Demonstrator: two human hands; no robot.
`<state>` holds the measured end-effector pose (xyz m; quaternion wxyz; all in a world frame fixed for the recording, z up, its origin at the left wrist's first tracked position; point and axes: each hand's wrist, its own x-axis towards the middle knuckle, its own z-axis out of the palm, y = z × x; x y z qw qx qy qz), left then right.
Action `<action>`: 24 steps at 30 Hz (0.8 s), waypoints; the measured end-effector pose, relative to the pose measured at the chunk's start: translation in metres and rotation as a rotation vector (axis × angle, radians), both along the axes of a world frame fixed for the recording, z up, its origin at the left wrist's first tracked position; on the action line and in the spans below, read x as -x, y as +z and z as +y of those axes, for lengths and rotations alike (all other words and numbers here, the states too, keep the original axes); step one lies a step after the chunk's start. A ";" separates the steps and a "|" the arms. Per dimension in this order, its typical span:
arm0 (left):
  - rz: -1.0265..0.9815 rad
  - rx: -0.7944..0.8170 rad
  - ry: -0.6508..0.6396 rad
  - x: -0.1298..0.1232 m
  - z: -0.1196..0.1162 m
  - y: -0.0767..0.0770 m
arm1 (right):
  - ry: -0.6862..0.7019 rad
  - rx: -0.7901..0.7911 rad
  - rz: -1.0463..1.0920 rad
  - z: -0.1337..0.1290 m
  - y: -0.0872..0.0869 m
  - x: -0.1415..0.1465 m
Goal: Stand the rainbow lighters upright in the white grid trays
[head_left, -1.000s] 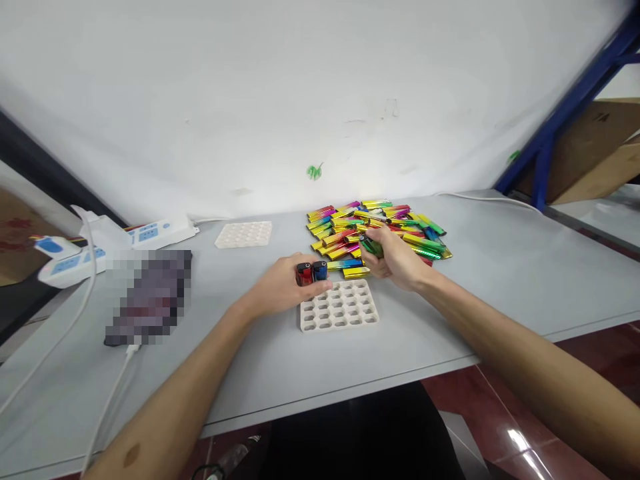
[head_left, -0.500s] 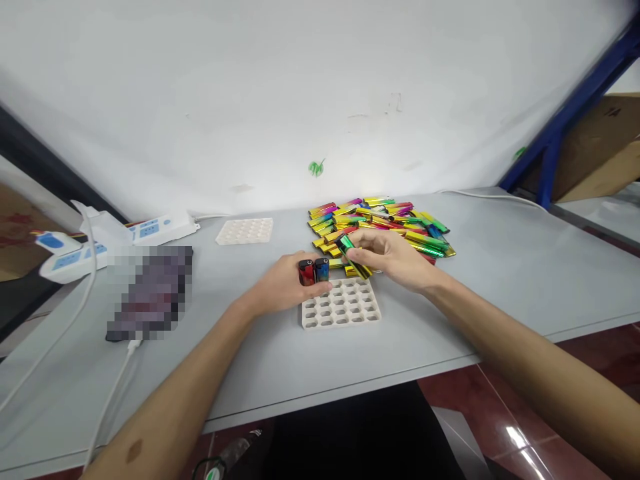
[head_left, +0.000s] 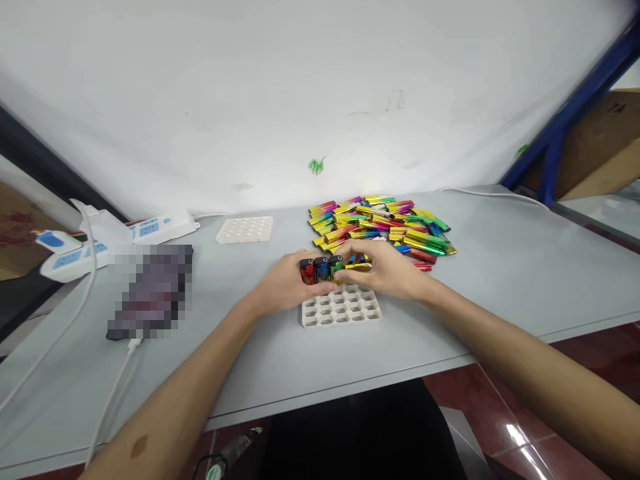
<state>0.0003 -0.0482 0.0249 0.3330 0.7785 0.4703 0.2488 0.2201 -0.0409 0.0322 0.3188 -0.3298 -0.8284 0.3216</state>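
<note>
While both of my hands meet at the far edge of the tray, the scene reads like this:

Left grip: my left hand (head_left: 285,285) is curled shut around a red lighter (head_left: 307,271) and a blue lighter (head_left: 321,269), which stand upright side by side at the tray's far left edge.

Right grip: my right hand (head_left: 387,270) is pinched onto a green lighter (head_left: 337,266), holding it upright just beside the blue one, so the three form a short row.

Tray: a pale holed tray (head_left: 341,309) lies flat on the bench (head_left: 500,280) right below both hands; the holes that show are unfilled, and I cannot tell whether the lighters' bases sit inside holes.

Lighter pile: a heap of shiny multicoloured lighters (head_left: 380,223) lies on the bench just beyond my right hand, towards the wall.

Second tray: another pale holed tray (head_left: 245,229) rests further back and to the left, well apart from my hands.

Left side of bench: a blurred dark object (head_left: 150,290) lies there with a white cable (head_left: 117,380) running from it to the near edge; white and blue power strips (head_left: 150,230) sit behind it.

Far right: a blue metal frame (head_left: 565,120) leans past the bench corner, with cardboard boxes (head_left: 600,143) behind it.
</note>
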 end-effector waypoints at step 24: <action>0.102 0.032 -0.047 0.013 0.002 0.008 | -0.118 -0.241 -0.425 0.018 0.004 -0.029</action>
